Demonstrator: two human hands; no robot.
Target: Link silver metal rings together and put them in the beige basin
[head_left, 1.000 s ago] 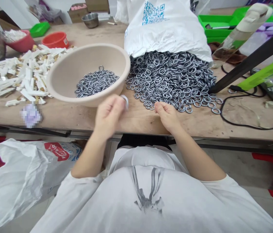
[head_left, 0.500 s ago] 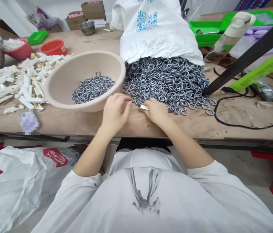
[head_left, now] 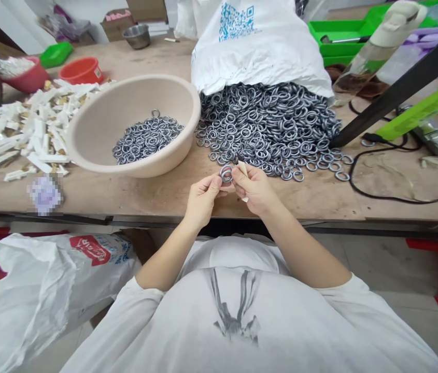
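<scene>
My left hand (head_left: 202, 200) pinches a shiny grey ring (head_left: 224, 173) between thumb and fingers, just above the table's front edge. Whether a second ring overlaps it, I cannot tell. My right hand (head_left: 258, 190) is closed round a slim white tool with a dark tip (head_left: 242, 167), its fingertips meeting the ring's right side. Right behind my hands spreads a big heap of similar rings (head_left: 269, 129), spilling from a white plastic sack (head_left: 257, 62). To the left, a beige basin (head_left: 90, 150) holds a smaller pile of rings.
White strips (head_left: 43, 129) lie heaped at the left, by a red bowl (head_left: 81, 71). On the right are a dark post (head_left: 393, 93), a black cable (head_left: 409, 199), a clear bottle (head_left: 374, 57) and green trays (head_left: 339, 39). A white bag (head_left: 36, 290) stands below left.
My left hand has moved right, away from the basin, and now holds a ring. My right hand has drawn back from the heap, turning the white tool upright. The hands now meet.
</scene>
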